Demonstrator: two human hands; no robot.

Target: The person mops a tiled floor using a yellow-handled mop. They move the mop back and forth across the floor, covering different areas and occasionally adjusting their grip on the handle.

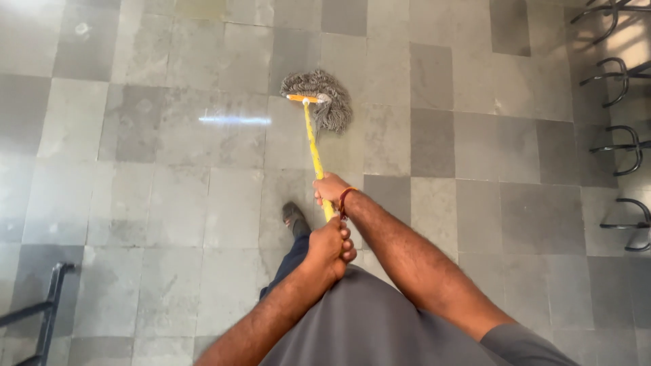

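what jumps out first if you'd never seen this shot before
A yellow mop handle runs up the middle of the frame to a grey string mop head lying on the wet, shiny grey tiled floor. Both hands grip the handle, the right hand higher and the left hand below it. Curved black metal chair legs line the right edge.

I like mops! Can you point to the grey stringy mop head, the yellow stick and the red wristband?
grey stringy mop head [332, 102], head view, strands.
yellow stick [313, 146], head view, mid-shaft.
red wristband [344, 200], head view, band.
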